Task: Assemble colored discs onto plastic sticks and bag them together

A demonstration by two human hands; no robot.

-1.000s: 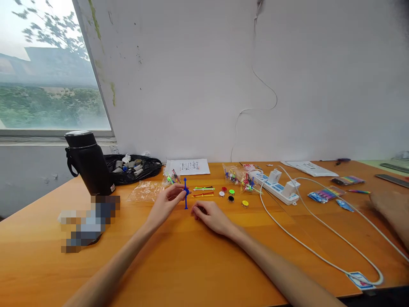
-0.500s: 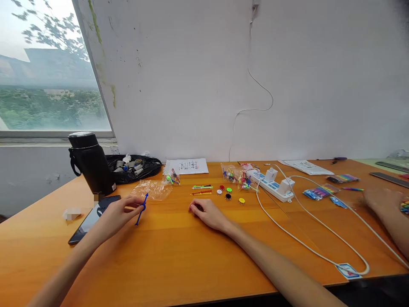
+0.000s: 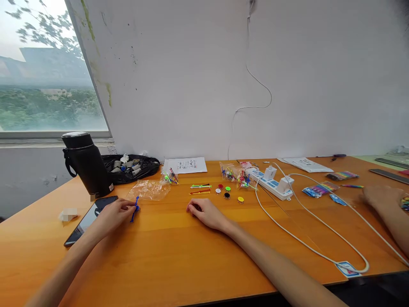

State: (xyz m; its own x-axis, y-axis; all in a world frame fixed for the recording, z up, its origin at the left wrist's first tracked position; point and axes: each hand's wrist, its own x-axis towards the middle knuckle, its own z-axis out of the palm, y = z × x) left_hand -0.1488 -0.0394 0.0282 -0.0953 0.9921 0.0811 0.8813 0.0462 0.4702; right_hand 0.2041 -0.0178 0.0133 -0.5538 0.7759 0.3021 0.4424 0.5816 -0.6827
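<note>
Left hand: your left hand (image 3: pixel 113 214) pinches the blue stick toy (image 3: pixel 135 208) between the fingertips, low over the table (image 3: pixel 179 251).
Blue stick toy: tilted, near the table's left part, just right of the phone (image 3: pixel 87 219) and just in front of the clear bag (image 3: pixel 148 189).
Right hand: your right hand (image 3: pixel 207 214) rests on the table mid-way, fingers curled together; whether anything is inside, you cannot tell.
Beyond the right hand: coloured sticks (image 3: pixel 200 189) and round caps (image 3: pixel 227 192) lie loose.
Far left: a black flask (image 3: pixel 85 163) stands upright behind the phone.
Far right: another person's hand (image 3: pixel 378 197) lies near the power strip (image 3: pixel 271 182) cable.
</note>
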